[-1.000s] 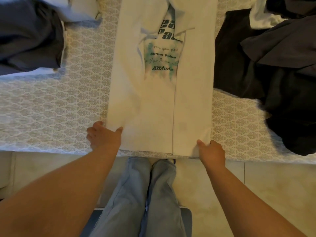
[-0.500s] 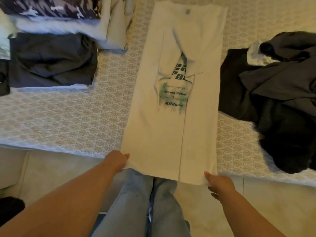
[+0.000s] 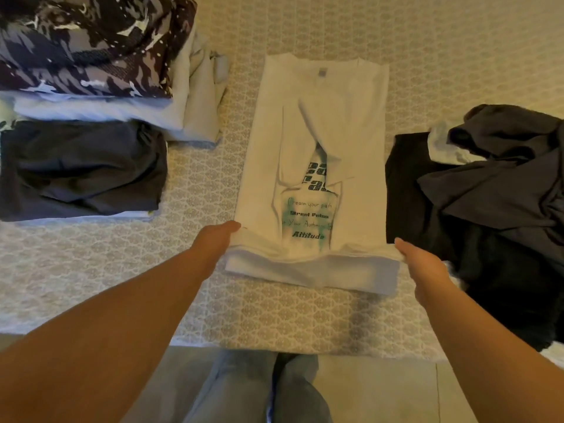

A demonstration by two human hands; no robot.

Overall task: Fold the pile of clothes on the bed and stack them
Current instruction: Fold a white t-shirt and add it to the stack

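Your left hand (image 3: pixel 218 239) and right hand (image 3: pixel 422 265) each pinch a corner of the white T-shirt's (image 3: pixel 317 123) hem, doubled over mid-bed (image 3: pixel 198 184); folded stacks (image 3: pixel 82 169) at the left edge, dark unfolded pile (image 3: pixel 488 203) at the right, tiled floor (image 3: pixel 381 392) below

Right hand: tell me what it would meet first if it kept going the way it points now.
The right hand, gripping the white shirt's folded hem, points up the bed and slightly inward. Going straight on, it would likely slide over the shirt's right edge first; the dark pile lies just outside that line, though depth is unclear.
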